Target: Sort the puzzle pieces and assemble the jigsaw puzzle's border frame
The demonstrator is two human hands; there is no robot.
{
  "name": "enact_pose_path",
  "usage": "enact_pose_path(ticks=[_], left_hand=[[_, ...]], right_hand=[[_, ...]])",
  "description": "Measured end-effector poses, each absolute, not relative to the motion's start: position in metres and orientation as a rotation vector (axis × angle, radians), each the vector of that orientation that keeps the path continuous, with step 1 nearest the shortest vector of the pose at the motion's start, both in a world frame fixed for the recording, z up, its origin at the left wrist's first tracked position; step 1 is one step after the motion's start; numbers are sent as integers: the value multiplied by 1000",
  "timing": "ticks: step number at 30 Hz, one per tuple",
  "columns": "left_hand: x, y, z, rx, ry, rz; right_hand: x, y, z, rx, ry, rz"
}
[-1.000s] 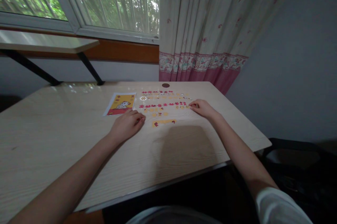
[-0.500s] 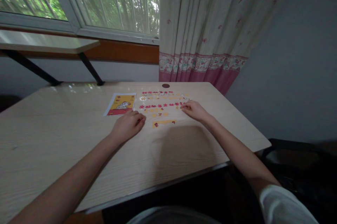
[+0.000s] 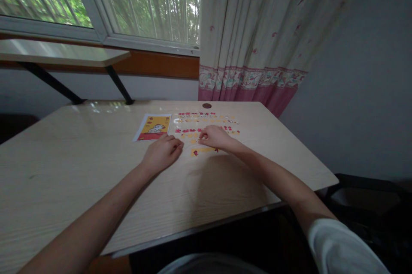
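My right hand (image 3: 216, 137) is over the lower rows of small jigsaw pieces (image 3: 186, 130), thumb and forefinger pinched. A thin yellowish edge shows at the fingertips and looks like a jigsaw piece, mostly hidden. Below it lies a joined yellow strip of jigsaw pieces (image 3: 204, 151) with red marks at its ends. My left hand (image 3: 164, 150) rests on the table with its fingers curled in, and nothing shows in them. It lies against the lower right corner of a printed picture sheet (image 3: 154, 128) showing a white animal on yellow and red.
Further rows of red, white and yellow pieces (image 3: 197, 114) lie toward the back of the wooden table (image 3: 80, 171). A brown round disc (image 3: 207, 106) sits at the far edge. A raised shelf (image 3: 64, 53) stands at back left, and a curtain (image 3: 251, 51) hangs behind.
My right hand has moved left, from the right end of the red row to above the middle of the lower rows. My left hand stays by the picture sheet. The view has shifted slightly.
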State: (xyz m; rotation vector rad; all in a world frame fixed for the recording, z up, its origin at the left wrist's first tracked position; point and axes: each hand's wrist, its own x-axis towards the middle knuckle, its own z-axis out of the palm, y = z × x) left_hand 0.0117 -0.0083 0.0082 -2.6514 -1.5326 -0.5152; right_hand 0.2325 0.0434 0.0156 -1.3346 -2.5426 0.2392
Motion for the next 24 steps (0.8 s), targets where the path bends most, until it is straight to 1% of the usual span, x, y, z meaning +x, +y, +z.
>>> enact_pose_path(ticks=[4,11,15,19,24], left_hand=[[13,-9,8,-2665,-1523,-547],[15,-10,8,-2674,-1506,-523],[17,-13,9,-2686,-1501,-547],[25,-20,12,-2765,-1512,-650],[44,-30,12,-2938,-1494,-854]], right_hand=[[233,52,12,-1306,-2543,386],[228,59,11,-1257,-2552,531],[228,48,12,-1155,-2519,529],[241,27,19,-1039,-2475,582],[267,-3,26,-916,-2385,850]])
